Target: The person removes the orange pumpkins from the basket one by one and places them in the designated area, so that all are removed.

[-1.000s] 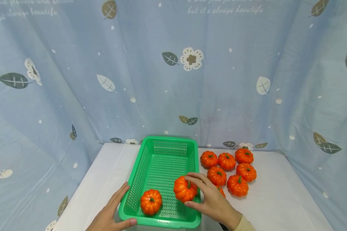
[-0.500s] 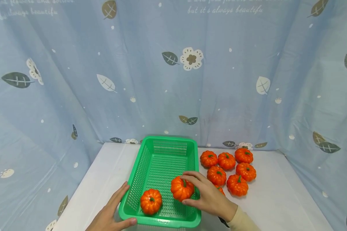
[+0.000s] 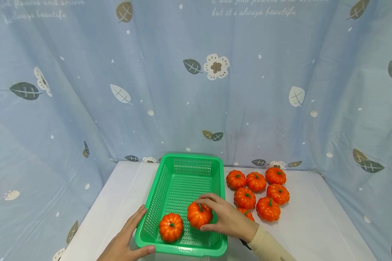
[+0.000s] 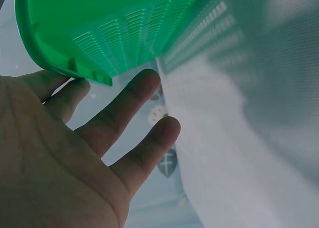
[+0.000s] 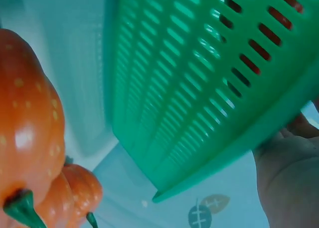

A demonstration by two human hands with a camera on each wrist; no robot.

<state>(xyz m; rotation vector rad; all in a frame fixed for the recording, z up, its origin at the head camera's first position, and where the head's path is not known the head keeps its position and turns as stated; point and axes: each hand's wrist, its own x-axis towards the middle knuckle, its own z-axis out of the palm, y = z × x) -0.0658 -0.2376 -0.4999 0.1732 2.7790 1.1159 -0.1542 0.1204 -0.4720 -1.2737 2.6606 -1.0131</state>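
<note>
A green perforated plastic basket (image 3: 196, 251) stands on the white table. My right hand (image 3: 232, 219) holds a small orange pumpkin (image 3: 198, 216) with a green stem inside the basket's near right part, fingers over its top and thumb at its near side. Whether this pumpkin touches the basket floor I cannot tell. Left of it, another pumpkin (image 3: 170, 229) lies in the near left corner. My left hand (image 3: 125, 239) rests against the basket's near left corner. In the left wrist view its fingers (image 4: 124, 103) are spread and fairly straight, some touching the rim.
Several more pumpkins (image 3: 268, 209) lie in a group on the table to the right of the basket; one (image 3: 246, 214) is partly hidden behind my right hand. A blue patterned curtain (image 3: 170, 101) hangs behind and on both sides of the white tabletop (image 3: 313, 217).
My right hand has carried its pumpkin leftward and slightly down inside the basket, closer to the other pumpkin. My left hand and the basket have stayed in place.
</note>
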